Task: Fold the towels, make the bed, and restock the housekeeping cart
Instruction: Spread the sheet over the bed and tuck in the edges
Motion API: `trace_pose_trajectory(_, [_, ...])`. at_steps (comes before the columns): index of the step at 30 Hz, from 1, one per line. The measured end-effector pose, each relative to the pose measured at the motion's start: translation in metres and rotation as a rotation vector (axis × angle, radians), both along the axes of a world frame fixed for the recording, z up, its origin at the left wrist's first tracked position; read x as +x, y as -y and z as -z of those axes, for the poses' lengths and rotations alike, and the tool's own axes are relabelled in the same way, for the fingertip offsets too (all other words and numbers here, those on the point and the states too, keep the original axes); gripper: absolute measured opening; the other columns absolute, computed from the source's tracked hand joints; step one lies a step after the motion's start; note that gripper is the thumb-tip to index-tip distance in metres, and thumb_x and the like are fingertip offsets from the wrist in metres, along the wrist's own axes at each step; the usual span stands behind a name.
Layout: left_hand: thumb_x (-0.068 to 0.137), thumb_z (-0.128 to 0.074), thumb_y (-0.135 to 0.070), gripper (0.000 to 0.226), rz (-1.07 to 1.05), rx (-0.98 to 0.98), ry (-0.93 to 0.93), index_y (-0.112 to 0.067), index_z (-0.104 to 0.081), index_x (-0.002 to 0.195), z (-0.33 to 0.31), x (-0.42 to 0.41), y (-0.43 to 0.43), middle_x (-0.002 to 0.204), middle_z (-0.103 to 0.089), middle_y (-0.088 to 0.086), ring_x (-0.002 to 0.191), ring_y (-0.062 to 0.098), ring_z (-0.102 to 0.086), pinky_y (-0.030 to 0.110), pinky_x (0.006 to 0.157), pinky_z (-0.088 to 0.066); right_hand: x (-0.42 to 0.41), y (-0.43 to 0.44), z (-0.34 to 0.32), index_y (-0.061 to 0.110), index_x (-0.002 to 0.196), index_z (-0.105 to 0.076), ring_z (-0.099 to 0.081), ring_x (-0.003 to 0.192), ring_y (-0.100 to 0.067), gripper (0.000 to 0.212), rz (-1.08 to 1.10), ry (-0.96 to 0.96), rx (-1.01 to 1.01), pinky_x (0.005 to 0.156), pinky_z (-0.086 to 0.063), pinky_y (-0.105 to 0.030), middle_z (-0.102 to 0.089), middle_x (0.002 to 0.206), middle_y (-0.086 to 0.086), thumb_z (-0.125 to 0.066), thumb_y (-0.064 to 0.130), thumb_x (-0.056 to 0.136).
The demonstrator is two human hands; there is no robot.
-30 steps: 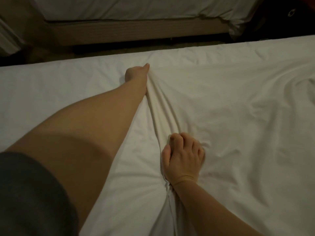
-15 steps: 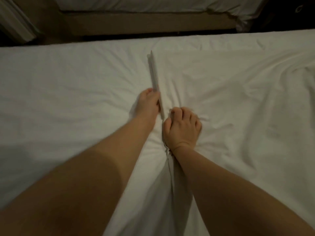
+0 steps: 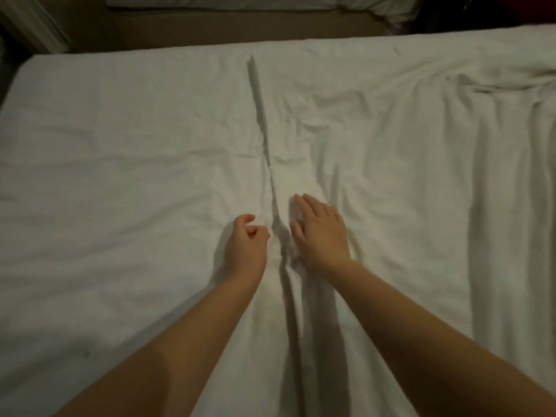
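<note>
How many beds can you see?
2. The near bed fills most of the view; a second bed lies along the top edge, mostly cut off.

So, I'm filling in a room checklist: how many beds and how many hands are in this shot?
Beds: 2, the near bed and the far bed
Hands: 2, the left hand and the right hand
Total: 4
</note>
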State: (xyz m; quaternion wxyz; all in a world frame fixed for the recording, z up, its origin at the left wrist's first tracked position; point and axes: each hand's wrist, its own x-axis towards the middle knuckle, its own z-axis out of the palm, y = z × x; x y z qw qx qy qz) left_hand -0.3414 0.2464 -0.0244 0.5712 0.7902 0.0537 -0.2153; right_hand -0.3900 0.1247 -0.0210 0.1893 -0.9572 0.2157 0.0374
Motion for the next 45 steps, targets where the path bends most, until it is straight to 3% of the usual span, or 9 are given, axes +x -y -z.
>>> trace_pose_trajectory(3, [0.091,-0.055,-0.012,0.029,0.074,0.072,-0.04,-0.012,-0.05,0.12,-0.001,-0.061,-0.025,0.097,-0.068,0.009,0.088,0.026,-0.065,0.034,0.083,-0.051,-0.073,-0.029,-0.007,0.022,0.141,-0.042,-0.038,0.135,-0.022,0.053,0.066,-0.026,-0.053,0.11,-0.027,-0.044,-0.04,0.148,-0.002,-0.026,0.039,0.094])
trace_pose_trajectory(6, [0.093,-0.055,-0.018,0.025,0.123,0.086,-0.135,-0.014,-0.051,0.117,-0.004,-0.121,-0.047,0.096,-0.068,0.01,0.088,0.028,-0.066,0.044,0.086,-0.053,-0.144,-0.062,-0.018,0.026,0.145,-0.034,-0.029,0.139,-0.02,0.049,0.095,-0.112,-0.02,0.113,-0.023,-0.042,-0.032,0.152,0.001,-0.026,0.036,0.098])
trace_pose_trajectory(11, [0.094,-0.054,-0.027,0.012,0.262,0.228,-0.122,-0.018,-0.049,0.1,-0.021,-0.216,-0.075,0.093,-0.06,0.001,0.088,0.022,-0.058,0.027,0.077,-0.042,-0.247,-0.105,-0.034,0.027,0.148,-0.023,-0.014,0.144,-0.018,0.047,0.126,-0.214,0.05,0.117,-0.008,-0.039,-0.022,0.155,0.004,-0.029,0.033,0.102])
trace_pose_trajectory(17, [0.096,-0.052,-0.025,0.029,0.273,0.274,-0.141,-0.008,-0.056,0.118,-0.025,-0.305,-0.105,0.111,-0.063,0.008,0.097,0.024,-0.059,0.026,0.078,-0.04,-0.332,-0.141,-0.038,0.025,0.148,-0.024,-0.015,0.144,-0.019,0.047,0.145,-0.245,0.087,0.117,-0.01,-0.037,-0.022,0.155,0.002,-0.029,0.033,0.102])
trace_pose_trajectory(23, [0.1,-0.042,-0.028,0.037,0.197,0.381,-0.144,-0.005,-0.054,0.127,-0.025,-0.394,-0.121,0.126,-0.059,0.015,0.116,0.033,-0.054,0.036,0.098,-0.041,-0.399,-0.149,-0.037,0.023,0.149,-0.024,-0.017,0.144,-0.02,0.05,0.082,-0.232,0.141,0.116,-0.014,-0.037,-0.02,0.157,0.0,-0.033,0.031,0.101])
trace_pose_trajectory(30, [0.099,-0.042,-0.035,0.043,-0.015,0.509,-0.087,-0.001,-0.055,0.123,-0.038,-0.45,-0.118,0.125,-0.058,0.02,0.114,0.034,-0.054,0.035,0.094,-0.041,-0.471,-0.105,-0.046,0.023,0.144,-0.035,-0.033,0.134,-0.02,0.049,-0.113,-0.156,0.117,0.108,-0.023,-0.036,-0.038,0.146,0.001,-0.041,0.031,0.096])
trace_pose_trajectory(38, [0.1,-0.041,-0.033,0.03,-0.265,0.535,-0.039,-0.015,-0.047,0.124,-0.041,-0.476,-0.111,0.125,-0.054,0.014,0.109,0.034,-0.053,0.034,0.088,-0.041,-0.495,0.004,-0.058,0.002,0.14,-0.035,-0.041,0.125,-0.034,0.045,0.387,-0.079,0.415,0.101,-0.033,-0.036,-0.04,0.14,-0.018,-0.042,0.018,0.098])
trace_pose_trajectory(43, [0.098,-0.041,-0.041,0.03,-0.35,0.525,-0.052,-0.02,-0.05,0.078,-0.021,-0.479,-0.108,0.094,-0.057,0.007,0.093,0.027,-0.057,0.04,0.089,-0.048,-0.458,0.032,-0.036,0.0,0.135,-0.04,-0.051,0.119,-0.034,0.052,0.776,0.006,0.696,0.096,-0.041,-0.035,-0.051,0.132,-0.017,-0.052,0.025,0.09])
trace_pose_trajectory(45, [0.098,-0.043,-0.041,0.034,-0.389,0.529,-0.058,-0.012,-0.055,0.084,-0.016,-0.478,-0.11,0.096,-0.06,0.011,0.094,0.03,-0.058,0.041,0.089,-0.047,-0.449,0.041,-0.028,0.001,0.13,-0.045,-0.056,0.109,-0.031,0.05,0.881,0.011,0.82,0.086,-0.043,-0.032,-0.057,0.121,-0.014,-0.055,0.025,0.088])
